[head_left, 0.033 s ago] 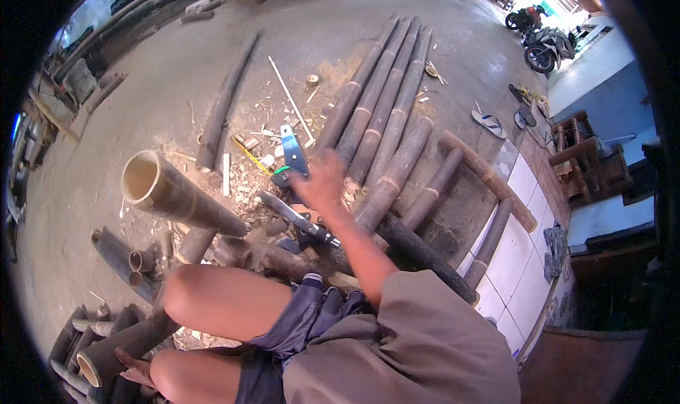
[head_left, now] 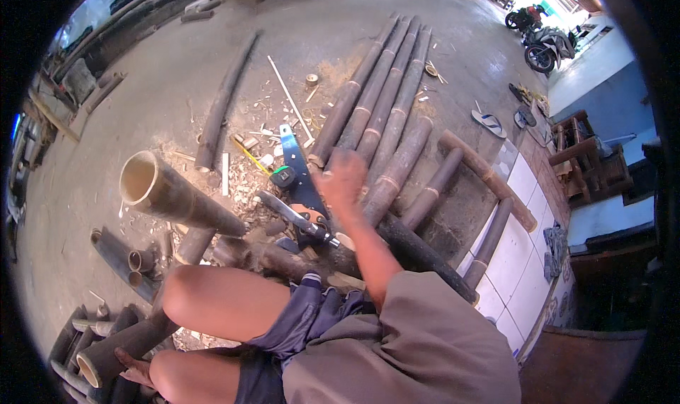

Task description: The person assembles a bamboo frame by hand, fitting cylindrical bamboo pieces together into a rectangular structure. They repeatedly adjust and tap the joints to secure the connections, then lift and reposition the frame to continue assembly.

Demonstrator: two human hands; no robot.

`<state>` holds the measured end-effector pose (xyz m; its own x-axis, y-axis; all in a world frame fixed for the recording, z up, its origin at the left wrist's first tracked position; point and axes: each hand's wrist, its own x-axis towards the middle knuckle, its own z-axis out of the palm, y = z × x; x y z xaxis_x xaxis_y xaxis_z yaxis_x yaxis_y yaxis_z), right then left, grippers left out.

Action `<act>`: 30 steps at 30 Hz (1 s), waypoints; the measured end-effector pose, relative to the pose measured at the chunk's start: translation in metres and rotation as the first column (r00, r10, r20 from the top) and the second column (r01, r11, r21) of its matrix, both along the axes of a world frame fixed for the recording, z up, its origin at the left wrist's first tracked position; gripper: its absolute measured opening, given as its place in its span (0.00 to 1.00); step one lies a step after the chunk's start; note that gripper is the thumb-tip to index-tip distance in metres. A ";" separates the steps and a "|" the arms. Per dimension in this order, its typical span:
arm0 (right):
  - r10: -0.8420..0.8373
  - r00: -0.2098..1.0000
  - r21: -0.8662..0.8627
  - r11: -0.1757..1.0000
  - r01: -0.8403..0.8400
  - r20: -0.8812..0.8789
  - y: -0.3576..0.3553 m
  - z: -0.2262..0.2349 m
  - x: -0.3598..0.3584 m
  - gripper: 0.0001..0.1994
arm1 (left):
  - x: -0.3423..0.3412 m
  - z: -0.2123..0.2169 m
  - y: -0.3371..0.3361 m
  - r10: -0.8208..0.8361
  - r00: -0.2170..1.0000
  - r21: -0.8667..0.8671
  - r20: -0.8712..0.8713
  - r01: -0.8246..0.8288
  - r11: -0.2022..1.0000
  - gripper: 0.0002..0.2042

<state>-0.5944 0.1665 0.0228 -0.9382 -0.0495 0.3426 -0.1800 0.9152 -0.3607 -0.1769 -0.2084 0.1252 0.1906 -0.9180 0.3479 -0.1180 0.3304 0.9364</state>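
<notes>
My right hand [head_left: 344, 183] is over the near ends of several long dark bamboo poles [head_left: 372, 103] lying side by side. Motion smears its fingers, so I cannot make out whether it holds anything. Just left of it lies a handsaw [head_left: 306, 184] with a bluish blade and an orange handle. A green and black tape measure [head_left: 283, 177] rests against the blade, a yellow strip of tape [head_left: 251, 155] out. Across the saw's handle end lies a metal tool [head_left: 294, 216] with a shiny shaft, its kind unclear. My left hand is out of view.
A thick bamboo tube [head_left: 180, 195] rises at the left, its cut end up. Wood shavings [head_left: 241, 181] cover the floor around it. Further bamboo pieces [head_left: 489, 181] lie by white tiles [head_left: 506, 269] on the right. Sandals [head_left: 489, 124] and motorcycles [head_left: 549, 50] are farther back.
My right hand has moved a little right, away from the tape measure and toward the bamboo poles. More of the tape measure and saw blade shows now.
</notes>
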 end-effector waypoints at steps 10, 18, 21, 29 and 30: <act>-0.170 0.826 -0.632 0.569 0.527 0.537 0.145 -0.079 -0.019 0.44 | 0.005 -0.020 -0.021 0.006 0.999 0.096 -0.040 -0.002 0.995 0.45; 0.384 0.847 -0.690 -0.498 0.525 0.367 0.165 -0.071 0.012 0.37 | 0.005 -0.039 -0.032 -0.005 0.996 0.157 -0.087 0.019 0.987 0.47; 0.390 0.777 -0.729 -0.301 0.615 0.494 0.162 -0.076 0.015 0.36 | 0.014 -0.044 -0.036 0.023 0.994 0.202 -0.103 -0.001 0.979 0.48; 0.414 0.728 -0.815 0.465 0.347 0.546 0.177 -0.026 0.027 0.29 | 0.017 -0.009 0.006 0.124 0.969 0.138 -0.212 -0.096 0.986 0.38; 0.439 0.738 -0.785 0.587 0.195 0.512 0.177 -0.013 0.029 0.33 | 0.017 0.001 0.014 0.001 0.965 -0.015 -0.262 -0.005 1.000 0.35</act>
<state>-0.5652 0.3438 0.0101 -0.9235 -0.2083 -0.3221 0.2784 0.2135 -0.9364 -0.1598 -0.1939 0.1264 0.2799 -0.9121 0.2995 0.1297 0.3451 0.9296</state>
